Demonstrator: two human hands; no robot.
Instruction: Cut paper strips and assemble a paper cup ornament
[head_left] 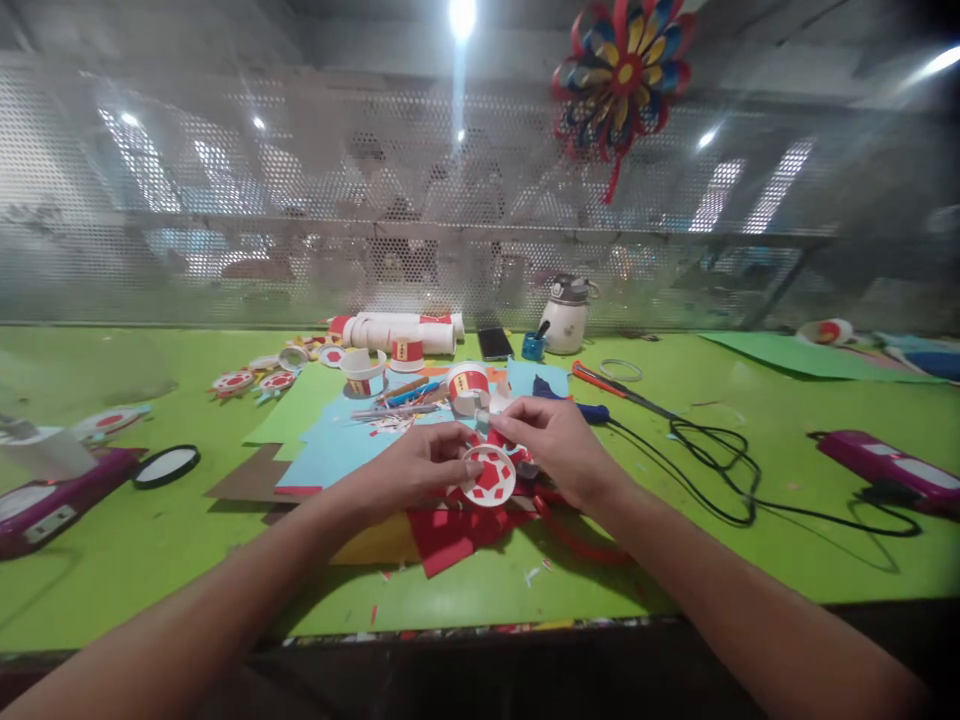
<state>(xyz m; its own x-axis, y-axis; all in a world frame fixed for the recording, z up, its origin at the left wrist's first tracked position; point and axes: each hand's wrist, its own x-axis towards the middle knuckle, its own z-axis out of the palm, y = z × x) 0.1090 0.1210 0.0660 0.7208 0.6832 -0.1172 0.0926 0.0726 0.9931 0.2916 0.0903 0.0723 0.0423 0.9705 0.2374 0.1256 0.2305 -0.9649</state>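
Observation:
My left hand (421,462) is closed on a small white paper cup (501,484), its round base tilted toward me. Red paper pieces form a pattern on that base. Just behind the cup, my right hand (556,440) has thumb and fingers pinched together near a bit of red; what lies between the fingertips is too small to make out. Red-handled scissors (577,540) lie partly under my right wrist. Below the cup is a sheet of red paper (442,540). A cut red-and-white paper cup (468,384) stands beyond my hands.
Blue paper (319,455), pens (411,392) and paper scraps cover the middle. A blue glue gun (592,411) trails a black cord (720,505) rightward. Behind are a phone (495,344), a white flask (566,318) and paper rolls (401,332). Purple power strips (889,465) lie at both sides.

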